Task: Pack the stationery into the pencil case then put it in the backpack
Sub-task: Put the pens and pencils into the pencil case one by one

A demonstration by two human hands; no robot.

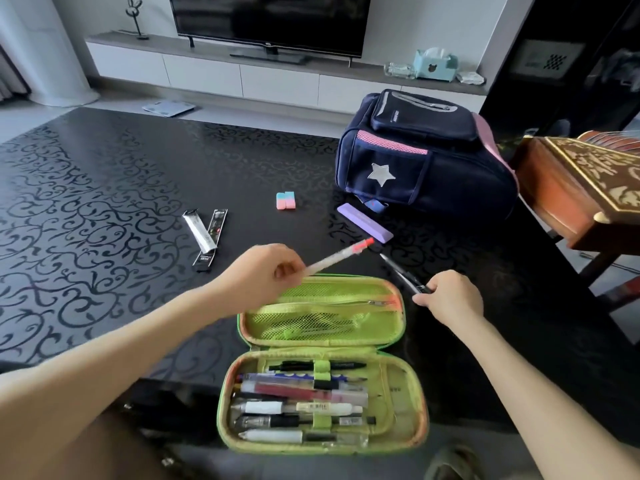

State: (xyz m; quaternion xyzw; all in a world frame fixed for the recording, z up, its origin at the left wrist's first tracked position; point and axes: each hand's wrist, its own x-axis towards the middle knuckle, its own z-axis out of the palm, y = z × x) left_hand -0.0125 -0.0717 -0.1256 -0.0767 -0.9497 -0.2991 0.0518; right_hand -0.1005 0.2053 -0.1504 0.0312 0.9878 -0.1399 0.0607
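A green pencil case point(408, 403) lies open at the table's near edge, with several pens under its elastic band. Above its mesh lid, my left hand point(263, 275) holds a white pen with a red cap point(337, 258), pointing up and right. To the right of the case my right hand point(450, 297) grips a black pen point(403, 275) by its near end. On the table lie a pink and blue eraser point(285, 200), a purple box point(365, 223) and two narrow refill packs point(206, 239). A navy backpack point(450, 174) with a silver star lies at the back right.
The black patterned table point(104, 202) stretches wide to the left. A carved wooden box point(581, 181) stands off the table's right side. Behind are a TV stand with a television point(270, 22) and a tissue box point(436, 64).
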